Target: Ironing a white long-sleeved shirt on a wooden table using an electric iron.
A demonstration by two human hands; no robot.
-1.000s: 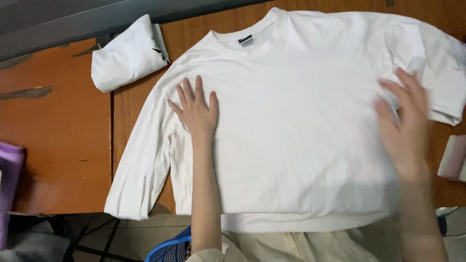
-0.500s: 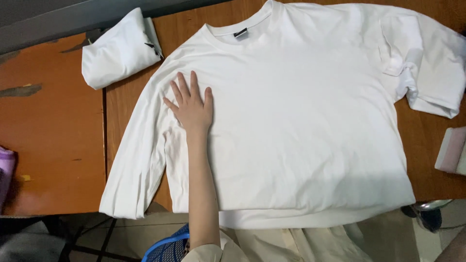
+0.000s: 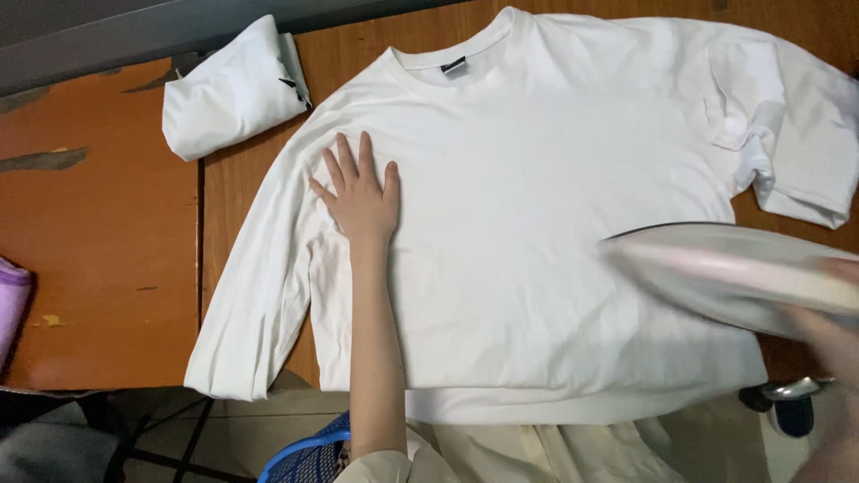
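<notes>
White long-sleeved cotton shirt [image 3: 537,224] lies flat, front up, on brown wooden worktop [image 3: 98,224]. Left hand [image 3: 360,192] open, palm pressing the chest. Right hand [image 3: 828,335] blurred, gripping a grey flat-soled iron [image 3: 734,273] over the hem. Sleeves unfolded, wrinkles remain; pressing looks barely begun.

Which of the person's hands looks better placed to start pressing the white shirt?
Probably the right hand: it grips the iron over the shirt. The left hand lies flat, pinning the fabric.
</notes>
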